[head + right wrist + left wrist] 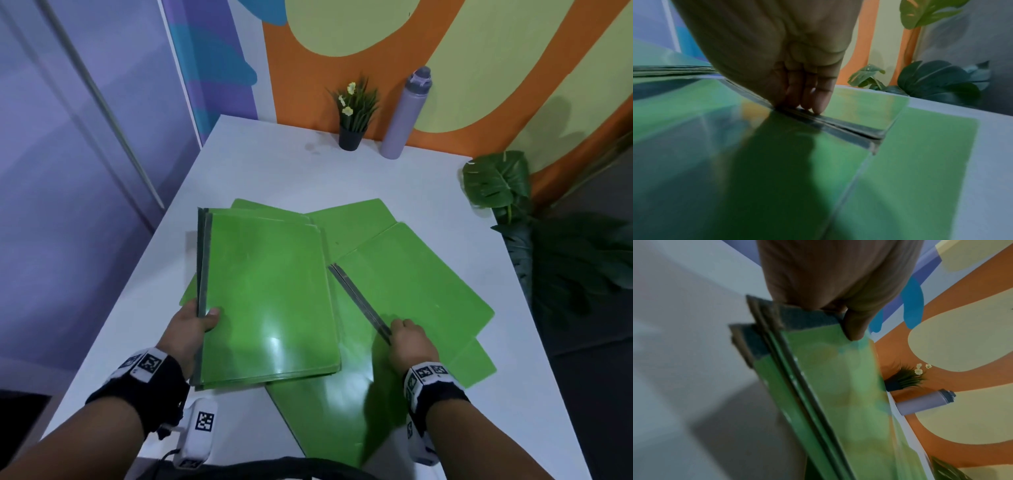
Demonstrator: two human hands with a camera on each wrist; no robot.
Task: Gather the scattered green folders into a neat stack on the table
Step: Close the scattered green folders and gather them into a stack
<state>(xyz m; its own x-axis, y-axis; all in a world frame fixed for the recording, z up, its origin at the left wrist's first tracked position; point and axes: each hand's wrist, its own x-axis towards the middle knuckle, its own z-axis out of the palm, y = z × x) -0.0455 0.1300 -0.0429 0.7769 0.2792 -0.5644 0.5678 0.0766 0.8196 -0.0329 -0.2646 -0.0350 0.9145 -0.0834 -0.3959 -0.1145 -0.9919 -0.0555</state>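
Observation:
Several glossy green folders with dark grey spines lie on the white table. My left hand grips a stack of folders by its spine near the front corner, thumb on top, the stack lifted a little off the table; the same stack of folders and the thumb of my left hand appear in the left wrist view. At the right lies a slanted folder, and my right hand has its fingertips curled down on that folder's spine. Other folders lie fanned out underneath.
A small potted plant and a lilac bottle stand at the table's far edge against the painted wall. Large dark leaves hang beyond the right edge. Bare table surface shows behind the folders and at the left.

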